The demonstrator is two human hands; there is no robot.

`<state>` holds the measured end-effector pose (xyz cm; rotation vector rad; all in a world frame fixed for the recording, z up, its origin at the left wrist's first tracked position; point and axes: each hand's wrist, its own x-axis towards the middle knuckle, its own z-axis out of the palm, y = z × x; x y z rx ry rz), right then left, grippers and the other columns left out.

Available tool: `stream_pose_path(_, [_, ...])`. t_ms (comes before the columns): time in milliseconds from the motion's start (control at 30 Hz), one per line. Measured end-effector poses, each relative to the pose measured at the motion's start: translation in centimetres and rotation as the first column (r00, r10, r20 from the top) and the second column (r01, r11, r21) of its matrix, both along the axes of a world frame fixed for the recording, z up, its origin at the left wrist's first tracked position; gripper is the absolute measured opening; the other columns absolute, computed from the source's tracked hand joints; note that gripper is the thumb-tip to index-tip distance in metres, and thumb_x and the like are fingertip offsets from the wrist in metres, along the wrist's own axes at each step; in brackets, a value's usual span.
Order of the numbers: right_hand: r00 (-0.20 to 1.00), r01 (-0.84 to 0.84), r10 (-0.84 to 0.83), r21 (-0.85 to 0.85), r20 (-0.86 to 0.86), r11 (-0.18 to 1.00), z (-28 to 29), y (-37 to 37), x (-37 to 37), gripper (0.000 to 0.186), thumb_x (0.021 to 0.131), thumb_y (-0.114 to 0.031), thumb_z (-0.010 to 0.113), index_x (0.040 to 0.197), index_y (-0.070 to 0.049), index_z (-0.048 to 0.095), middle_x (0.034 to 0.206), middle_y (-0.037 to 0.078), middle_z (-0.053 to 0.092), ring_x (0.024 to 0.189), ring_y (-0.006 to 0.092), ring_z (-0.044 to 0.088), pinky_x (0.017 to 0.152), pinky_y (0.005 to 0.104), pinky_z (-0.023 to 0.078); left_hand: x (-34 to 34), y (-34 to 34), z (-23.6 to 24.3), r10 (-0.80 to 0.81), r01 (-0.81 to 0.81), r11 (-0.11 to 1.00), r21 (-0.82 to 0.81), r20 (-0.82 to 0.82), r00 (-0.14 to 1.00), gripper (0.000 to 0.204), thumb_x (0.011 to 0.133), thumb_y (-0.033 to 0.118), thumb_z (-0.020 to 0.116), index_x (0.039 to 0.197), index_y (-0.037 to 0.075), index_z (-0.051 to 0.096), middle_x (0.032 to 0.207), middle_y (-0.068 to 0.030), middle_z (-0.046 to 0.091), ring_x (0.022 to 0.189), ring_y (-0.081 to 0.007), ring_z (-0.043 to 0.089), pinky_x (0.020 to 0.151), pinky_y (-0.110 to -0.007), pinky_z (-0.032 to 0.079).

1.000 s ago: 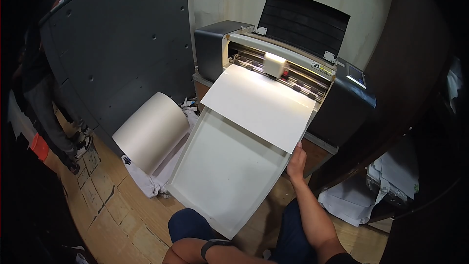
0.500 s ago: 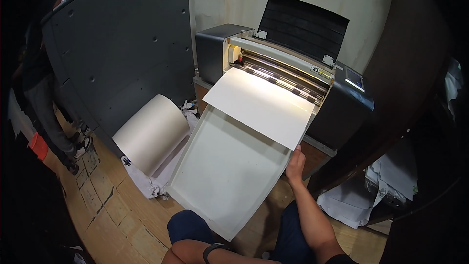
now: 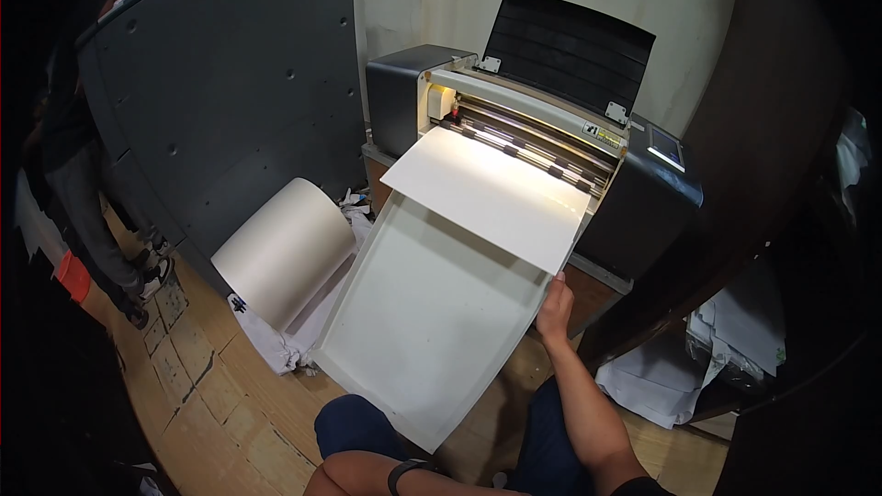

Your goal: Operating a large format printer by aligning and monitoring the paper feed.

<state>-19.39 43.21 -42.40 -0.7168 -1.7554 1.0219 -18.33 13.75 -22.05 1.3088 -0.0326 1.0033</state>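
Seated low on a wood-block floor (image 3: 197, 363), knees in dark blue trousers at the bottom of the frame, a person steadies a large white sheet (image 3: 491, 193) as it lies at the mouth of a grey and cream feed machine (image 3: 551, 119). Nearest the camera, the left forearm, a dark band (image 3: 409, 470) at its wrist, lies across the lap; the left hand itself falls outside the view, so whether it grips anything cannot be told. The right hand (image 3: 554, 305) reaches forward and curls its fingers on the right rim of a long white tray (image 3: 432, 312), just under the near right corner of the sheet, gripping that edge. By the look of it, the step in hand is guiding the sheet at the rollers while the tray is kept in line; the next move would seem to call for a light, even hold so the sheet stays square to the roller bar. The sheet is plain, matt, flat and uncreased, its far edge at the rollers, its near edge overhanging the tray. Left of the tray a thick roll of pale paper (image 3: 285, 253) rests on crumpled white wrapping. Beyond stands a tall grey metal cabinet (image 3: 230, 92), and at far left another person's legs (image 3: 101, 220).
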Motion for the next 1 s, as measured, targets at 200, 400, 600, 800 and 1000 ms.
stream_pose_path(200, [0.999, 0.008, -0.007, 0.020, -0.046, 1.000, 0.33, -0.40, -0.22, 0.056, 0.105, -0.037, 0.032, 0.081, 0.007, 0.058, 0.065, 0.016, 0.058, 0.063, 0.0220, 0.055, 0.062, 0.0394, 0.043, 0.15, 0.03, -0.30, 0.018, -0.017, 1.000, -0.022, 0.027, 0.999, 0.038, 0.104, 0.032, 0.043, 0.105, -0.004, 0.055, 0.091, -0.0104, 0.057, 0.082, -0.0182, 0.054, 0.072, -0.031, 0.043])
stream_pose_path(400, [1.000, -0.009, 0.009, 0.019, -0.013, 1.000, 0.11, -0.12, 0.04, 0.056, 0.105, -0.037, 0.032, 0.081, 0.007, 0.058, 0.066, 0.017, 0.059, 0.063, 0.0244, 0.056, 0.063, 0.0402, 0.043, 0.41, 0.08, -0.54, 0.020, -0.019, 1.000, -0.010, 0.053, 0.998, 0.038, 0.104, 0.033, 0.044, 0.101, -0.003, 0.055, 0.082, -0.0080, 0.055, 0.074, -0.0165, 0.052, 0.065, -0.030, 0.042])
stream_pose_path(600, [1.000, 0.002, -0.001, 0.036, -0.029, 0.999, 0.34, -0.25, -0.12, 0.056, 0.105, -0.036, 0.032, 0.080, 0.007, 0.058, 0.066, 0.020, 0.059, 0.062, 0.0274, 0.057, 0.062, 0.0413, 0.043, 0.50, 0.34, -0.58, 0.056, -0.055, 0.998, -0.015, 0.069, 0.996, 0.039, 0.104, 0.033, 0.045, 0.091, -0.003, 0.055, 0.074, -0.0070, 0.052, 0.065, -0.0162, 0.048, 0.058, -0.031, 0.039])
stream_pose_path(800, [0.999, -0.009, 0.009, -0.002, 0.042, 1.000, -0.18, 0.23, 0.15, 0.063, 0.106, -0.042, 0.028, 0.086, 0.008, 0.062, 0.069, 0.010, 0.061, 0.065, 0.0193, 0.055, 0.065, 0.0371, 0.043, 0.81, 0.37, -0.28, 0.101, -0.098, 0.994, -0.044, 0.074, 0.992, 0.040, 0.102, 0.031, 0.050, 0.080, -0.002, 0.054, 0.068, -0.0089, 0.049, 0.059, -0.0179, 0.045, 0.055, -0.032, 0.037])
stream_pose_path(1000, [0.999, -0.007, 0.007, -0.016, -0.034, 1.000, 0.06, -0.07, -0.11, 0.055, 0.105, -0.035, 0.033, 0.076, 0.007, 0.056, 0.061, 0.015, 0.055, 0.058, 0.0211, 0.052, 0.058, 0.0397, 0.041, 0.78, 0.55, -0.56, 0.118, -0.113, 0.993, -0.046, 0.120, 0.986, 0.045, 0.100, 0.033, 0.053, 0.071, -0.001, 0.050, 0.061, -0.0080, 0.044, 0.051, -0.0189, 0.040, 0.048, -0.032, 0.032])
